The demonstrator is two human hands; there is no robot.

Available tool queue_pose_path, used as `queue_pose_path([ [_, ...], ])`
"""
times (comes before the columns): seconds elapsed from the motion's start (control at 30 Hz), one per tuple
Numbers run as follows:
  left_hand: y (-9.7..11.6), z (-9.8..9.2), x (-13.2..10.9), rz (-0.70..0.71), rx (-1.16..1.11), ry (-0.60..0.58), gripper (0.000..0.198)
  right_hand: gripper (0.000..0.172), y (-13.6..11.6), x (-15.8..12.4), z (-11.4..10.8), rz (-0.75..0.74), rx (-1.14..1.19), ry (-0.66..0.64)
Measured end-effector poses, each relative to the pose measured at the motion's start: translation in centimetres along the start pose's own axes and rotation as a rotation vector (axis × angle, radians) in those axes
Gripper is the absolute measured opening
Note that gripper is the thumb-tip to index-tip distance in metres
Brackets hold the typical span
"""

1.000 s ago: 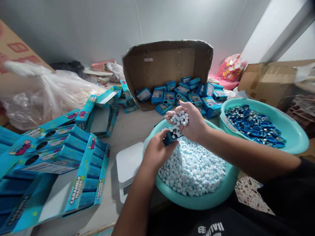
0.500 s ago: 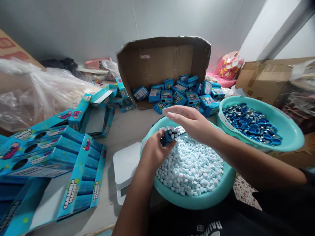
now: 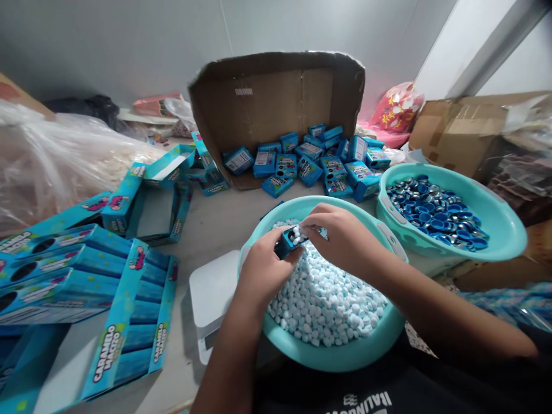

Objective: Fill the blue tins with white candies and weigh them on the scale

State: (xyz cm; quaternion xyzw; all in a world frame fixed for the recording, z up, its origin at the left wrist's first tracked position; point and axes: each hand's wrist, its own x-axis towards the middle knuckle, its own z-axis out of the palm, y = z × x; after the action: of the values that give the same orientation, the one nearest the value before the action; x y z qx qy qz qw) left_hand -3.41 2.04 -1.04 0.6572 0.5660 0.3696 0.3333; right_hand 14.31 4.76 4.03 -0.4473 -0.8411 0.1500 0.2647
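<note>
My left hand (image 3: 264,265) is wrapped round a small blue candy box (image 3: 283,245), its open end tilted up and to the right. White candies (image 3: 297,234) show at that opening. My right hand (image 3: 345,233) reaches in from the right, fingers bent and pinched together over those candies at the box's mouth. Both hands are above a turquoise basin (image 3: 336,363) heaped with pale white and bluish candies (image 3: 332,305). The fingertips of my right hand are partly hidden.
Filled-looking blue boxes (image 3: 308,169) lie in and before a tipped cardboard carton (image 3: 276,109). A second turquoise basin (image 3: 504,221) holds blue and silver caps (image 3: 435,210). Blue display trays (image 3: 107,351) with boxes stand left, beside a white scale (image 3: 213,287).
My right hand has come down from a flat, raised pose to the box opening, its fingers now bent and pinching. My left hand still holds the box. The view has shifted slightly.
</note>
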Motion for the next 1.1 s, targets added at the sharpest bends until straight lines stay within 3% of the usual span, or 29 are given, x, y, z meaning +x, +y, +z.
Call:
queue_pose_path([
  [0.27,0.5,-0.3,-0.1,0.024,-0.014,-0.037,0.036,0.016,0.2,0.1,1.8,-0.102,0.27,0.125],
  [0.43,0.2,-0.1,0.1,0.021,-0.018,-0.026,0.034,0.003,0.7,0.5,3.3,-0.019,0.531,0.217],
  [0.57,-0.1,0.2,0.1,-0.038,-0.004,-0.018,0.036,0.022,1.2,0.7,2.5,0.086,0.878,0.255],
  [0.7,-0.1,0.2,0.0,-0.037,0.01,0.0,0.037,0.006,1.9,0.2,-0.3,0.009,0.46,0.239],
  [0.8,0.1,0.0,0.0,-0.021,0.027,-0.006,0.036,0.012,1.7,-0.5,-1.4,-0.132,0.27,0.164],
  [0.93,0.3,-0.1,0.1,0.049,0.018,-0.021,0.039,0.025,1.1,-1.1,-1.1,-0.417,0.002,-0.035],
  [1.03,0.1,-0.1,0.0,0.039,-0.004,-0.026,0.04,0.027,1.6,-1.2,-1.0,-0.448,-0.193,-0.106],
  [1.1,0.0,0.0,0.0,0.014,-0.011,-0.019,0.039,0.031,2.3,-1.1,-1.5,-0.412,-0.235,-0.087],
])
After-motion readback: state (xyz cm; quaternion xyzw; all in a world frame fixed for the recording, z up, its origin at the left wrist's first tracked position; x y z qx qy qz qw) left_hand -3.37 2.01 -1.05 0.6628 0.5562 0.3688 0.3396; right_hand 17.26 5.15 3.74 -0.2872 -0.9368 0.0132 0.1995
